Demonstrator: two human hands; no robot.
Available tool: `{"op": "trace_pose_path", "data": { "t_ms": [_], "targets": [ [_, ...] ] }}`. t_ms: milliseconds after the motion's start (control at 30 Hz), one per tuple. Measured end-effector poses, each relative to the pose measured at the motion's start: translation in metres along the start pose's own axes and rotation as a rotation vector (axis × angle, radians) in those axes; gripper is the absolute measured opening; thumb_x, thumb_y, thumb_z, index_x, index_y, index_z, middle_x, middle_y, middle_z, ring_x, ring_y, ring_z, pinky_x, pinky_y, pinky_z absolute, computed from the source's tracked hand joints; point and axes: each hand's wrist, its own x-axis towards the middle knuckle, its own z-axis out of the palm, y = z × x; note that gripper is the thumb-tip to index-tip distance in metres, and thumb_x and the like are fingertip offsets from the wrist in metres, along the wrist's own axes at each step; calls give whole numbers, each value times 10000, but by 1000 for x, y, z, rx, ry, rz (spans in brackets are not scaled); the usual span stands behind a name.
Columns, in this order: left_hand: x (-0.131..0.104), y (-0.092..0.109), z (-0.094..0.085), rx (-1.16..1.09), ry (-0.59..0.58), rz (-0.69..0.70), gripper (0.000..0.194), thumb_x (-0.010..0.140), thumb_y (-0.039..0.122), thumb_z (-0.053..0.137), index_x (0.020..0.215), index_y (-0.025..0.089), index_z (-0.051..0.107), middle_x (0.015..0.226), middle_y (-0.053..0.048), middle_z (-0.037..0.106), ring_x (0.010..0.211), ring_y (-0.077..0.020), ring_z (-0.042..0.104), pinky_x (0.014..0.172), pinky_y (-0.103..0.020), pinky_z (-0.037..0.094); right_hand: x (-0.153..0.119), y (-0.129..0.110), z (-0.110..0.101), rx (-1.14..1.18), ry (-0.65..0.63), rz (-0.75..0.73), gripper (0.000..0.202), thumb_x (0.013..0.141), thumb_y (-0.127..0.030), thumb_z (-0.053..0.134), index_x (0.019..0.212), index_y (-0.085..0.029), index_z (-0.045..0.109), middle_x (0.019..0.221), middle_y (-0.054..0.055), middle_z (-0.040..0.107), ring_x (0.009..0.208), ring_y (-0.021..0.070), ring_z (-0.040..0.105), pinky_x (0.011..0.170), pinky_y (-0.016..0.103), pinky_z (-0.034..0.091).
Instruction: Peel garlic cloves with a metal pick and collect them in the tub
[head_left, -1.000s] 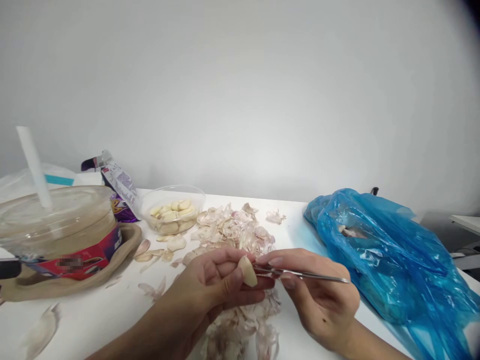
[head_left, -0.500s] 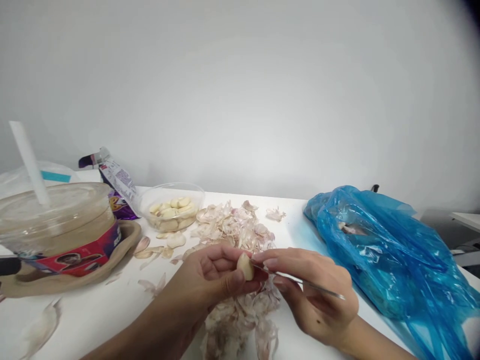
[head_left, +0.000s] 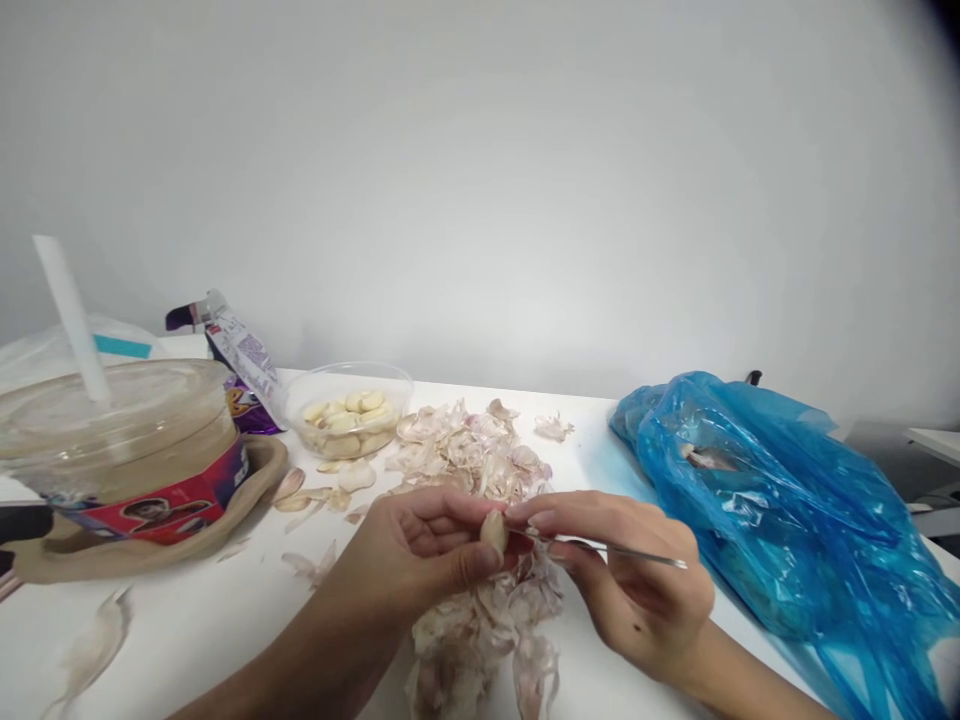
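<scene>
My left hand [head_left: 442, 545] is closed, pinching a garlic clove [head_left: 493, 535] between thumb and fingers. In my right hand [head_left: 637, 585] lies a slim metal tool [head_left: 637, 555], gripped between thumb and fingers. Its near end sticks out to the right, and its working end is hidden at the clove, so I cannot tell its exact kind. The fingertips of both hands meet at the clove. Under and behind them spreads a heap of garlic skins [head_left: 472, 450]. Peeled cloves [head_left: 352, 412] fill part of a clear plastic bowl [head_left: 292, 415] at the back left.
At the left stands a large lidded drink cup [head_left: 142, 450] with a white straw [head_left: 71, 320], in a cardboard holder [head_left: 266, 470]. Behind it is a purple snack wrapper [head_left: 251, 375]. A blue plastic bag [head_left: 765, 500] covers the right side. Unpeeled cloves [head_left: 289, 485] lie before the bowl.
The clove has turned a little in my left fingers, and the metal tool now lies flatter. The whole view has shifted slightly; both hands stay closed in nearly the same place.
</scene>
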Motion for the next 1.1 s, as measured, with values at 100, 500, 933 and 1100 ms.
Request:
{"op": "trace_pose_path", "data": {
  "t_ms": [100, 500, 933, 1100],
  "targets": [
    [0, -1, 0, 24, 3, 4, 134, 597, 181, 791, 711, 154, 726, 737, -69, 748, 741, -203, 685, 733, -284, 502, -1, -1, 0, -2, 18, 20, 254, 796, 1, 528, 998, -118, 626, 805, 84, 723, 777, 159, 696, 662, 256, 588],
    [1, 3, -2, 26, -84, -85, 114, 673, 206, 744, 766, 142, 730, 758, -67, 747, 768, -168, 686, 751, -233, 510, -9, 2, 2, 24, 79, 124, 264, 791, -3, 546, 980, -163, 640, 854, 45, 726, 762, 158, 688, 619, 267, 571],
    [2, 4, 0, -66, -49, -72, 191, 578, 209, 807, 724, 133, 709, 748, -66, 749, 745, -186, 695, 712, -244, 533, -6, 1, 1, 66, 59, 74, 264, 779, -5, 549, 1002, -118, 633, 868, 81, 720, 805, 168, 685, 676, 286, 585],
    [3, 0, -2, -42, -50, -67, 175, 613, 213, 787, 745, 131, 705, 748, -70, 746, 721, -170, 688, 738, -257, 524, -3, 4, 1, 21, 21, 13, 257, 771, 0, 554, 996, -103, 625, 839, 86, 715, 790, 156, 684, 677, 267, 583]
  ]
}}
